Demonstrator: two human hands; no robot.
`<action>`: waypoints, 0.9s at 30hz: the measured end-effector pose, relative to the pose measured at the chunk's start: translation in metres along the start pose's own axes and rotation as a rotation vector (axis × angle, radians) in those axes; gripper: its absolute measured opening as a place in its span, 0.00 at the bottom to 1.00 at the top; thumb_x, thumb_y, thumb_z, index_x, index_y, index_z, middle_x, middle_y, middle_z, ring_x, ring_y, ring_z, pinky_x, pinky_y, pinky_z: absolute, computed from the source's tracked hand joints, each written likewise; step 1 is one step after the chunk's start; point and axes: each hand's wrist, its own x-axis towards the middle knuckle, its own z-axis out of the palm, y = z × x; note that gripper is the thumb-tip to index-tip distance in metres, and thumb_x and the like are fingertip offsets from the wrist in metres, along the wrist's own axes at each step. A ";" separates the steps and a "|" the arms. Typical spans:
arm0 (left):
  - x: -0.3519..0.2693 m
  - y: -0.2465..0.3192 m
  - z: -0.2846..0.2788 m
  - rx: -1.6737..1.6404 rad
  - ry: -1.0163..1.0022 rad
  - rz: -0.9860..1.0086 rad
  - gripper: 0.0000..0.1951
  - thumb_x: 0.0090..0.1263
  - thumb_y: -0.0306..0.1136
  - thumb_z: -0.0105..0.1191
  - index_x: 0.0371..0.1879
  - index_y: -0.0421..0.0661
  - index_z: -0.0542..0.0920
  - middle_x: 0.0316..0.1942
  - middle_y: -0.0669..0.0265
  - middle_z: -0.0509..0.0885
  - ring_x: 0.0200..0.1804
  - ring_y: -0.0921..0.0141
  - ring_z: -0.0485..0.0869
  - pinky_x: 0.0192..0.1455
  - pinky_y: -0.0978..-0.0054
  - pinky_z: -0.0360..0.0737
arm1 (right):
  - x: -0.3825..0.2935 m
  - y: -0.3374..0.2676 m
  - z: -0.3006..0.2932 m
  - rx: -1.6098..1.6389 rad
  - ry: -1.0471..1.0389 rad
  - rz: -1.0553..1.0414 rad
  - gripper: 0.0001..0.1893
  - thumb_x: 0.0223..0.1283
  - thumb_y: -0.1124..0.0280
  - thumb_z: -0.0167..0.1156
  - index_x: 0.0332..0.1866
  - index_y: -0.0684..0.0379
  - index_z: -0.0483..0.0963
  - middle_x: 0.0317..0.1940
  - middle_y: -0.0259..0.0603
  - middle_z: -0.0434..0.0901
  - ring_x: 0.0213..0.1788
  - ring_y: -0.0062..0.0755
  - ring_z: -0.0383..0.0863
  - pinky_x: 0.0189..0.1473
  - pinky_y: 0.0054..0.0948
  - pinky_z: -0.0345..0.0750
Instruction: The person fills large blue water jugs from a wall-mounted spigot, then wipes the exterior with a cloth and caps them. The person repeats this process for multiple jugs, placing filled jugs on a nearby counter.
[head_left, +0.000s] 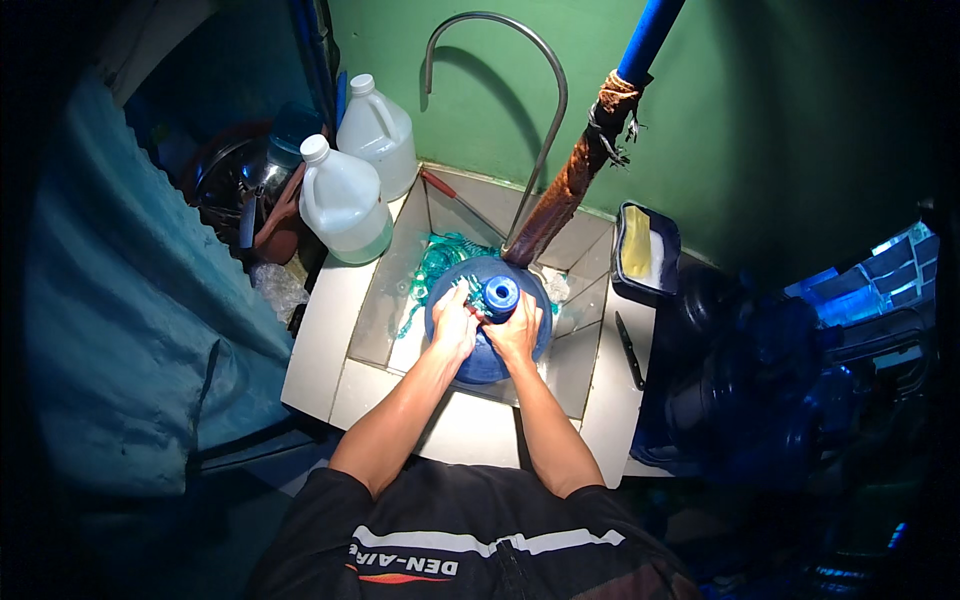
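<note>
A large blue water jug (484, 366) stands upright in a tiled sink (375, 319), its open neck (501, 294) facing up at me. Around the right side of that neck curls my right hand (517, 330), gripping it. My left hand (454, 319) is at the neck's left side, pinching a bit of green netting (474, 291) against it. A heap of similar green netting (442, 259) lies in the sink behind the jug. The jug's base and my left fingertips are partly hidden.
Two white plastic gallon jugs (345, 202) stand on the left ledge. At the right are a dark tub (664, 279) with a yellow pad and a knife (630, 351). A curved metal faucet (559, 82) and a wrapped pipe (559, 199) rise behind. Blue jugs (750, 382) sit in shadow.
</note>
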 end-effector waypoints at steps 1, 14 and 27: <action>-0.005 0.001 0.001 -0.016 0.014 0.020 0.09 0.80 0.37 0.53 0.46 0.44 0.80 0.34 0.69 0.82 0.31 0.76 0.78 0.33 0.76 0.76 | -0.001 -0.001 0.000 0.003 -0.007 0.003 0.40 0.32 0.56 0.81 0.56 0.60 0.75 0.52 0.43 0.82 0.58 0.46 0.78 0.59 0.43 0.70; -0.049 0.052 -0.027 0.335 -0.129 0.395 0.10 0.82 0.36 0.50 0.46 0.42 0.81 0.42 0.69 0.84 0.41 0.80 0.80 0.50 0.77 0.78 | 0.024 0.011 0.011 0.043 0.033 0.129 0.49 0.38 0.44 0.80 0.66 0.57 0.68 0.57 0.52 0.77 0.61 0.55 0.73 0.67 0.50 0.67; -0.002 0.028 -0.036 1.058 -0.042 0.356 0.64 0.57 0.68 0.64 0.80 0.38 0.43 0.81 0.41 0.41 0.83 0.50 0.37 0.83 0.56 0.38 | 0.068 0.043 -0.015 0.473 0.178 0.145 0.43 0.53 0.56 0.76 0.70 0.62 0.62 0.53 0.40 0.77 0.53 0.31 0.77 0.59 0.32 0.75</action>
